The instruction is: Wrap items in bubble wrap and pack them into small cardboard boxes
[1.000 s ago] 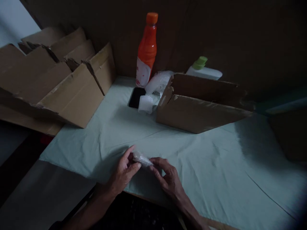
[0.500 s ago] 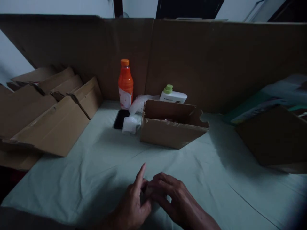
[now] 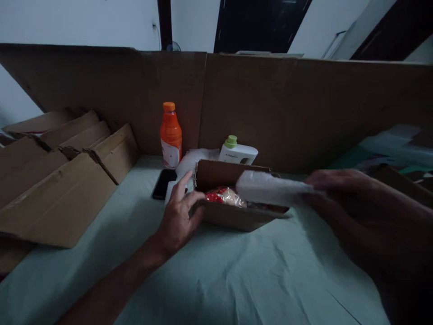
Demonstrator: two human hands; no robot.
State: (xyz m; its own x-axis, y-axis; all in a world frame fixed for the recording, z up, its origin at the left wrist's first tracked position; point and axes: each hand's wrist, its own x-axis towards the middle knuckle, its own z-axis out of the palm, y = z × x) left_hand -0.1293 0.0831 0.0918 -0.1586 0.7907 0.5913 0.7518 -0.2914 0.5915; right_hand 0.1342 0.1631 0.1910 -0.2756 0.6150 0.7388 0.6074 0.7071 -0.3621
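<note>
A small cardboard box (image 3: 233, 217) stands open on the pale green cloth. Inside it lies a red and beige item in shiny clear wrapping (image 3: 227, 197). My left hand (image 3: 179, 214) is at the box's left end, fingers apart, and grips nothing. From the right, my right hand (image 3: 341, 203), blurred by motion, pinches one end of a white, translucent piece of bubble wrap (image 3: 267, 187). The other end of that wrap reaches over the box opening. More bubble wrap (image 3: 194, 160) lies behind the box, partly hidden by my left hand.
Behind the box stand an orange bottle (image 3: 171, 135) and a white bottle with a green cap (image 3: 238, 152). A black phone (image 3: 163, 184) lies at left. Cardboard boxes (image 3: 43, 203) line the left side, and a cardboard wall (image 3: 270, 99) closes the back. Greenish packages (image 3: 389, 149) sit far right.
My hands have parted from near the front edge. The left moved forward to the box; the right moved right and forward, now with bubble wrap over the box. The view has tilted up.
</note>
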